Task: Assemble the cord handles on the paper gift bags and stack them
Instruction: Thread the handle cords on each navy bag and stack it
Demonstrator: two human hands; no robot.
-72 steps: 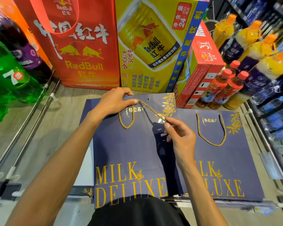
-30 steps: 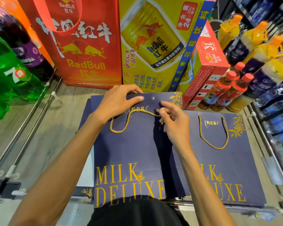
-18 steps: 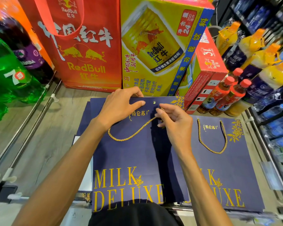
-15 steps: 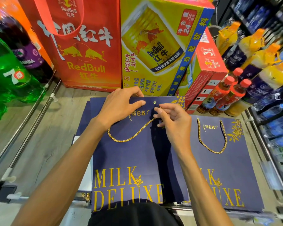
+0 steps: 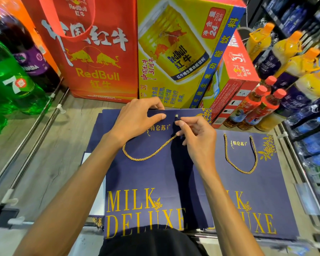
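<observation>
Left hand (image 5: pixel 137 121) gripping, right hand (image 5: pixel 197 138) pinching, forearms extended

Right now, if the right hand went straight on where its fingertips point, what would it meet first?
Most likely the eyelet in the navy bag: the right hand pinches the gold cord by its tip just short of it. Past that stands the yellow carton; depth is unclear.

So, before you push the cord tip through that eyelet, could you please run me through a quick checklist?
1. The left hand holds the bag by its top edge: ok.
2. The right hand pinches the cord near its free end: ok.
3. Cord tip at the eyelet: ok.
4. Tip already through: cannot tell.
5. Cord's other end anchored, hidden under the left hand: cannot tell.
6. The finished bag alongside has its handle fitted: ok.
</observation>
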